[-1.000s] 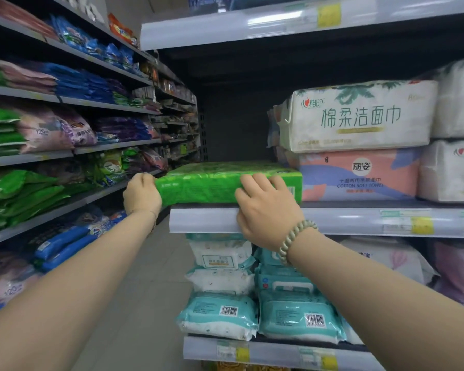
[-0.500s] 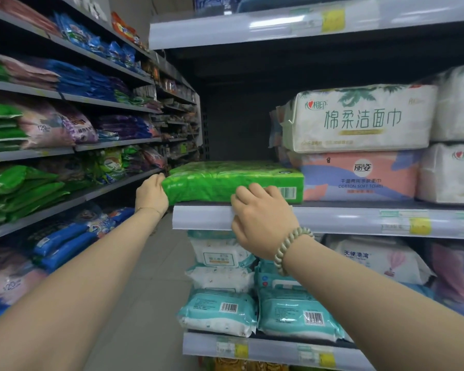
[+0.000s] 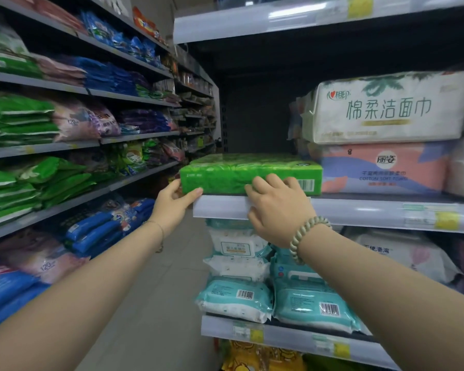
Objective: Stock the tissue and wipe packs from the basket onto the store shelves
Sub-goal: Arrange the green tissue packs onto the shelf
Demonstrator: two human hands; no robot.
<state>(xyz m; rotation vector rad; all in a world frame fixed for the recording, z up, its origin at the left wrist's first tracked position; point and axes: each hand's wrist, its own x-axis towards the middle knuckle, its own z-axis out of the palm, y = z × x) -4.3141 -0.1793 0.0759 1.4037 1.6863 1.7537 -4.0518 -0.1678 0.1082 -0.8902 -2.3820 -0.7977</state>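
Note:
A flat green tissue pack (image 3: 239, 172) lies on the right-hand shelf (image 3: 359, 212) at its left end, with its barcode end beside a pink cotton towel pack (image 3: 381, 170). My left hand (image 3: 172, 207) holds the pack's left end, thumb along the lower front edge and fingers round the side. My right hand (image 3: 276, 210), a bead bracelet on its wrist, presses its fingers against the pack's front face over the shelf's price rail. The basket is out of sight.
A white tissue pack (image 3: 386, 108) sits on top of the pink one, with dark free space behind and above the green pack. Teal wipe packs (image 3: 314, 306) fill the shelf below. Stocked shelves (image 3: 65, 145) line the aisle's left side, and the grey floor (image 3: 156, 303) runs between.
The green pack has slid to the right along the shelf, up to the pink pack. Both hands moved with it, and the left hand has come in to the shelf's end.

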